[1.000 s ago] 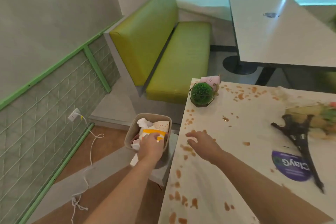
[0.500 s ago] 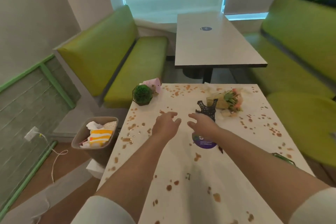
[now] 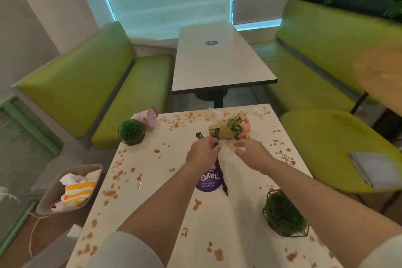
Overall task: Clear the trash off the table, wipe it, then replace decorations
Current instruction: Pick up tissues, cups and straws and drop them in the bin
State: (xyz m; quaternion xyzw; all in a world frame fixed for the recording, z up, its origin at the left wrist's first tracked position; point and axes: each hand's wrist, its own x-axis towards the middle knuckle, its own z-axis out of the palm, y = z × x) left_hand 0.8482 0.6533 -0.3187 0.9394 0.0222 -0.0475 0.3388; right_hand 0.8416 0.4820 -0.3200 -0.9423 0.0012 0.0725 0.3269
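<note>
Where both hands meet at frame centre, the left hand [image 3: 203,153] grips the black tower model [image 3: 218,160], hiding its middle; the right hand [image 3: 250,152] pinches a blurred white scrap [image 3: 230,146].

The left hand [image 3: 201,153] covered the middle of the black tower ornament [image 3: 220,172]. The crumpled tissue [image 3: 228,145] beneath the right hand [image 3: 252,154] was mostly hidden. The frame's bottom edge cut off the stained surface [image 3: 156,172].
</note>
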